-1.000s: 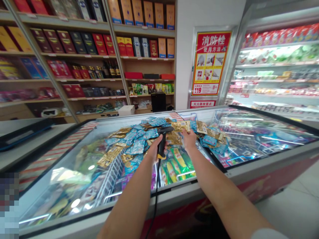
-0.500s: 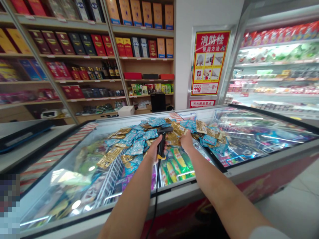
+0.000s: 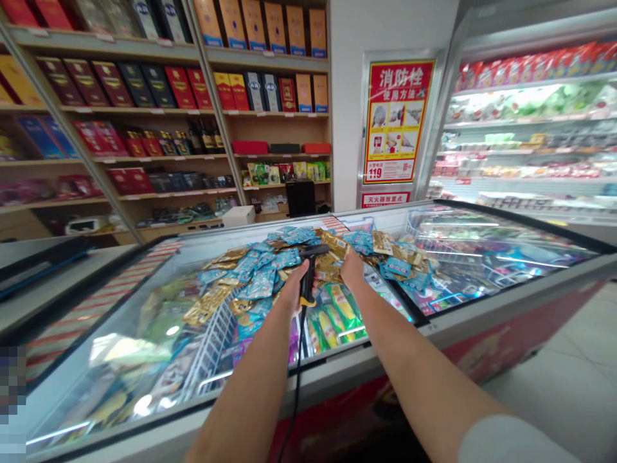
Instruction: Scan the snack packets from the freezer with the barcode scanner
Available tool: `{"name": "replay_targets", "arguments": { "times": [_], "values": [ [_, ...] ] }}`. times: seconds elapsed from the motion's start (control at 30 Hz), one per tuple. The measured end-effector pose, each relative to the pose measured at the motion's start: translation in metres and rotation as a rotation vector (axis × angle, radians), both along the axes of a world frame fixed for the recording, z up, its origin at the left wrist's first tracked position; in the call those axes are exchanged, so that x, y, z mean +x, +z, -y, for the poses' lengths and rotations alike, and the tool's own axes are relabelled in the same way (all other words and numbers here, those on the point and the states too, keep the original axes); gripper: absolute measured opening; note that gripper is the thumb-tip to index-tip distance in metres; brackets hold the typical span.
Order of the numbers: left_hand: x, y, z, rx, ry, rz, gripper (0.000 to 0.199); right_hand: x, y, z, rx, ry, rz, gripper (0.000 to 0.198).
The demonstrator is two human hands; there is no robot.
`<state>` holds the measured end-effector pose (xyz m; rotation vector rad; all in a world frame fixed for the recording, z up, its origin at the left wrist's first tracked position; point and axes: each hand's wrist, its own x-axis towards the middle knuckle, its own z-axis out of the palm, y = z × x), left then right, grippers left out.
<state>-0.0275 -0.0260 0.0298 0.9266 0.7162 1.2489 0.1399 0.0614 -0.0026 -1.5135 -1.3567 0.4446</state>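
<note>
My left hand [image 3: 293, 287] is wrapped round the handle of a black and yellow barcode scanner [image 3: 308, 278], its cable hanging down toward me. The scanner's head points right, toward a gold packet [image 3: 333, 243]. Just right of it, my right hand [image 3: 353, 267] has its fingers closed at the edge of that gold packet; the fingertips are partly hidden. A heap of blue packets [image 3: 263, 281] and gold packets [image 3: 209, 305] spreads over the glass top around both hands. More gold and blue packets [image 3: 398, 266] lie to the right.
Under the glass of the chest freezer [image 3: 337, 375] are wire baskets [image 3: 212, 341] and green-wrapped corn [image 3: 337, 312]. Behind stand shelves of boxed bottles [image 3: 173, 87] and a red fire hydrant sign [image 3: 399, 122]. A lit refrigerated display [image 3: 530, 128] is at the right.
The view has shifted slightly, so everything sits a little further left. Both hands keep nearly the same position over the packets, with the scanner still in my left hand.
</note>
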Motion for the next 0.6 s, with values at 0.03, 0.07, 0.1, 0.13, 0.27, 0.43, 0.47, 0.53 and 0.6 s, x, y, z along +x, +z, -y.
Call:
{"name": "replay_targets", "arguments": {
  "times": [0.03, 0.07, 0.1, 0.13, 0.27, 0.43, 0.47, 0.53, 0.6],
  "values": [
    [0.0005, 0.0004, 0.0009, 0.002, 0.003, -0.003, 0.046, -0.0008, 0.0009, 0.0010, -0.026, -0.033, 0.072, 0.029],
    [0.0012, 0.0010, 0.0019, 0.005, 0.003, -0.005, 0.046, -0.0014, 0.0017, 0.0020, -0.045, -0.059, 0.131, 0.028],
    [0.0019, 0.0016, 0.0030, 0.010, 0.002, -0.007, 0.046, -0.0017, 0.0022, 0.0026, -0.041, -0.073, 0.151, 0.027],
    [0.0026, 0.0023, 0.0041, 0.013, 0.002, -0.010, 0.046, -0.0018, 0.0025, 0.0030, -0.031, -0.076, 0.163, 0.026],
    [0.0046, 0.0047, 0.0072, 0.017, 0.029, -0.024, 0.046, -0.0010, 0.0005, 0.0012, -0.002, -0.090, 0.193, 0.025],
    [0.0033, 0.0051, 0.0071, 0.025, 0.007, -0.057, 0.044, 0.0007, -0.0042, -0.0028, 0.062, -0.081, 0.083, 0.024],
    [0.0030, 0.0050, 0.0067, 0.024, 0.000, -0.065, 0.044, 0.0008, -0.0043, -0.0029, 0.069, -0.081, 0.073, 0.024],
    [0.0029, 0.0047, 0.0061, 0.021, -0.006, -0.072, 0.044, 0.0008, -0.0034, -0.0021, 0.062, -0.089, 0.091, 0.024],
    [0.0035, 0.0044, 0.0055, 0.023, 0.001, -0.068, 0.045, 0.0006, -0.0016, -0.0005, 0.040, -0.097, 0.146, 0.025]
  ]
}}
